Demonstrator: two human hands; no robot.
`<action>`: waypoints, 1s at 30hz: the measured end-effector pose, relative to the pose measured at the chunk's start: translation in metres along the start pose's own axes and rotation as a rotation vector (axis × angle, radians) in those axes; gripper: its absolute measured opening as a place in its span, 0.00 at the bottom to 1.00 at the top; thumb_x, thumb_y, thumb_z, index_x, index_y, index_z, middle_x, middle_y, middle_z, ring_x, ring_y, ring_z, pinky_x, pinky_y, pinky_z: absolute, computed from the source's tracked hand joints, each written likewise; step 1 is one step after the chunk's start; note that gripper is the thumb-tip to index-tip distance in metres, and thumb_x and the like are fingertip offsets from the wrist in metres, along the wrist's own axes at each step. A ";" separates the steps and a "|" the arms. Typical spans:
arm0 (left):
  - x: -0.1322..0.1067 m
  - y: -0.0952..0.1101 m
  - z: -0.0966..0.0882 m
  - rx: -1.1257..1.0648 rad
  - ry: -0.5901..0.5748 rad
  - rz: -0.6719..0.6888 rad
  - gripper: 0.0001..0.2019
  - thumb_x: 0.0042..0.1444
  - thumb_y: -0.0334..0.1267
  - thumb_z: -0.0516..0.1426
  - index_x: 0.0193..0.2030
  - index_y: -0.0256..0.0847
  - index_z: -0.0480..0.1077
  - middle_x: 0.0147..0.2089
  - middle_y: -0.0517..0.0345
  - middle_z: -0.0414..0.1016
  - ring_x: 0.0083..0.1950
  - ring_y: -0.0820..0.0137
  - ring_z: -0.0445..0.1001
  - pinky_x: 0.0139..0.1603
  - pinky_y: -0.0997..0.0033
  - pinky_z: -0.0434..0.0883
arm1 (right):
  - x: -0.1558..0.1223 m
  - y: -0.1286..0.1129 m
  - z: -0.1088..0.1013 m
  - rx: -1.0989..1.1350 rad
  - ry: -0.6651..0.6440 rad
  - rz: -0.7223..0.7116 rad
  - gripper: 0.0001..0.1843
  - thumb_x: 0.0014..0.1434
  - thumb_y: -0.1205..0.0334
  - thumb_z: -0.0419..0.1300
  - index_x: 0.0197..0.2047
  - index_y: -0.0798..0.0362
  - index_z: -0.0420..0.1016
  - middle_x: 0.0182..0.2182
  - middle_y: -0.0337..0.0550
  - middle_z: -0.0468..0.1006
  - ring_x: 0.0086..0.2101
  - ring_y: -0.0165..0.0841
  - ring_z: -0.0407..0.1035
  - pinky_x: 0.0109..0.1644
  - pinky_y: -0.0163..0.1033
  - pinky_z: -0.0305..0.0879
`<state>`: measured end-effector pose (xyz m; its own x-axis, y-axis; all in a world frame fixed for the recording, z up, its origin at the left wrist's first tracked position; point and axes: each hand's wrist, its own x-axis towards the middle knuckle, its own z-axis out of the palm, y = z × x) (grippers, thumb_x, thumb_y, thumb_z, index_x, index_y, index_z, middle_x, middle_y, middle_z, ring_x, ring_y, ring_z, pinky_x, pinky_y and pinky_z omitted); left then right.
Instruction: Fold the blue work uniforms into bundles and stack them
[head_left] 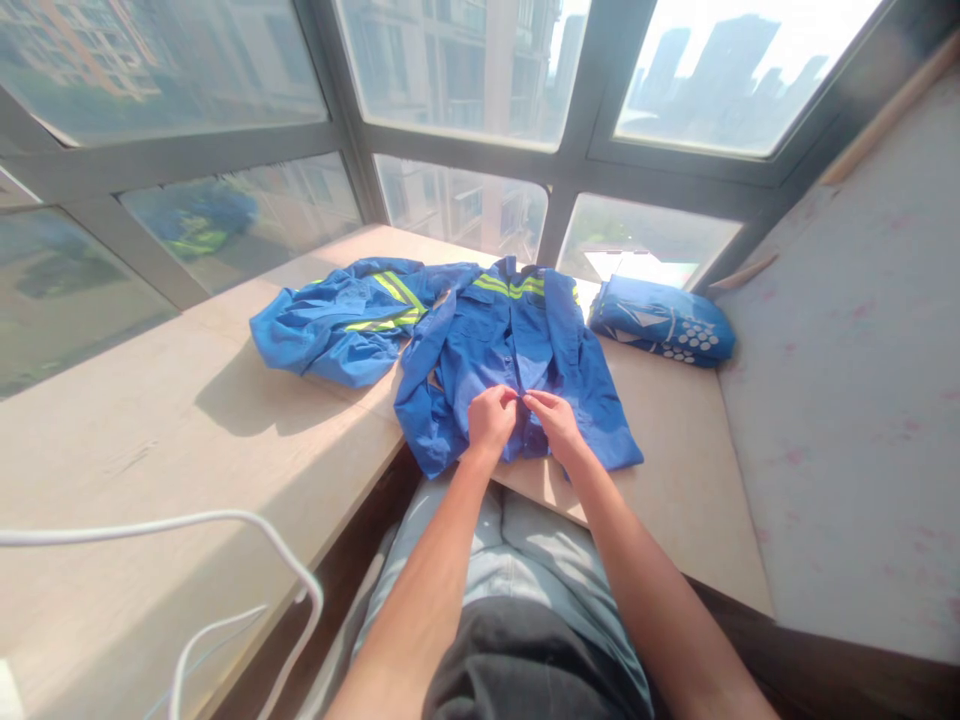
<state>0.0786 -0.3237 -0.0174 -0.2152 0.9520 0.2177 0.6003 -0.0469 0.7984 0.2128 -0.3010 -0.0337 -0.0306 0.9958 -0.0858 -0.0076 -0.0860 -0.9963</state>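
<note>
Item one: a blue button-front work jacket [476,350] with yellow-green reflective bands, spread face up directly under and beyond our fingers. Its long axis runs straight away from us: collar [514,268] farthest past the fingertips, hem on our side of them. The front placket [508,345] follows that axis and meets the gap between our two hands; neither hand is clearly nearer to it.

Item two: our left hand [492,418], fingers pinched on the cloth at the placket. Item three: our right hand [553,415], thumb and finger likewise pinched there, tips just beside the left ones. Whether we have a button between them we cannot tell.

Item four: a second blue garment with reflective bands [322,325], crumpled, beyond and left of the fingers, against the jacket's sleeve. Item five: a folded blue bundle with white print [660,318], beyond and right of them. Item six: a pale tabletop [679,430], beneath all of these.
</note>
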 end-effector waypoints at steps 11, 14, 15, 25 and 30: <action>0.004 -0.014 0.010 -0.468 -0.043 -0.228 0.06 0.54 0.32 0.60 0.36 0.39 0.79 0.36 0.54 0.82 0.39 0.68 0.78 0.46 0.69 0.74 | -0.008 -0.004 0.006 -0.265 -0.082 -0.208 0.18 0.57 0.55 0.58 0.46 0.52 0.81 0.45 0.47 0.83 0.46 0.40 0.75 0.56 0.46 0.68; 0.006 -0.020 0.014 -0.548 -0.034 -0.270 0.09 0.55 0.39 0.61 0.38 0.36 0.78 0.36 0.53 0.82 0.37 0.69 0.79 0.42 0.71 0.75 | -0.012 -0.006 0.011 -0.343 -0.059 -0.275 0.18 0.55 0.63 0.56 0.47 0.51 0.81 0.44 0.45 0.83 0.45 0.37 0.75 0.56 0.44 0.68; 0.007 -0.022 0.015 -0.569 -0.017 -0.286 0.10 0.54 0.40 0.61 0.39 0.36 0.77 0.37 0.53 0.82 0.37 0.69 0.79 0.42 0.71 0.75 | -0.013 -0.006 0.013 -0.339 -0.064 -0.278 0.20 0.55 0.64 0.55 0.48 0.51 0.81 0.42 0.44 0.83 0.43 0.36 0.75 0.54 0.43 0.68; 0.002 -0.020 0.020 -0.539 0.057 -0.322 0.09 0.51 0.31 0.59 0.41 0.35 0.76 0.39 0.52 0.82 0.38 0.69 0.80 0.43 0.71 0.75 | -0.015 -0.003 0.010 -0.563 0.036 -0.321 0.15 0.62 0.60 0.57 0.47 0.52 0.82 0.39 0.44 0.83 0.37 0.34 0.74 0.45 0.36 0.67; -0.002 -0.005 0.009 -0.389 0.037 -0.215 0.06 0.52 0.29 0.60 0.35 0.40 0.78 0.36 0.56 0.82 0.40 0.68 0.79 0.50 0.66 0.73 | -0.018 -0.022 0.010 -1.133 0.076 -0.436 0.14 0.69 0.60 0.53 0.41 0.49 0.81 0.42 0.47 0.79 0.44 0.38 0.69 0.43 0.36 0.61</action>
<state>0.0829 -0.3224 -0.0273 -0.3349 0.9415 0.0375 0.2056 0.0342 0.9780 0.2032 -0.3169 -0.0102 -0.1848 0.9371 0.2961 0.8760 0.2937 -0.3826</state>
